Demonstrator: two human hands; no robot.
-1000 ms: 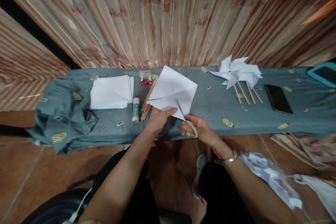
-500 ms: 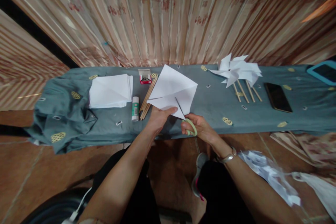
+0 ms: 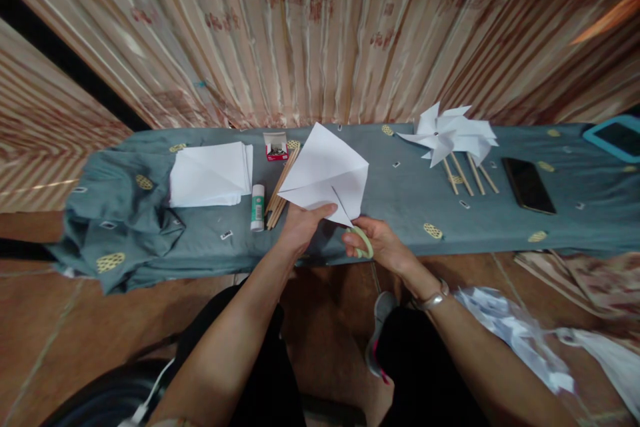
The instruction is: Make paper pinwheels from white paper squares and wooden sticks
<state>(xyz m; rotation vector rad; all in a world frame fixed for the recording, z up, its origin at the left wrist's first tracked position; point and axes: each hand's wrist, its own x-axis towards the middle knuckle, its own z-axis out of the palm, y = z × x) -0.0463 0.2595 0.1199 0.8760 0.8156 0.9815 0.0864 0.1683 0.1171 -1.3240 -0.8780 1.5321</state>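
My left hand [image 3: 305,227] pinches the near edge of a square sheet of white paper [image 3: 333,163], thumb on top. A slit runs in from the sheet's left corner. My right hand [image 3: 373,240] grips light green scissors [image 3: 364,243] by the handles. Their blades lie in the near corner of the paper, pointing toward its middle; the lower blade is hidden beneath the sheet. Just left of the paper lie several wooden sticks [image 3: 281,190], a glue stick [image 3: 257,207] and a small open red box [image 3: 277,147] of small dark items.
A stack of white paper [image 3: 210,173] lies on the left of the cloth-covered table [image 3: 400,200]. Paper pinwheels [image 3: 450,133] on sticks, a black phone [image 3: 529,185] and a blue-framed device [image 3: 615,137] are on the right. A plastic bag of paper scraps [image 3: 515,333] sits on the floor.
The paper's right corner has shifted slightly left and bends more. My right hand and the scissors have moved a little left; my left hand keeps its grip.
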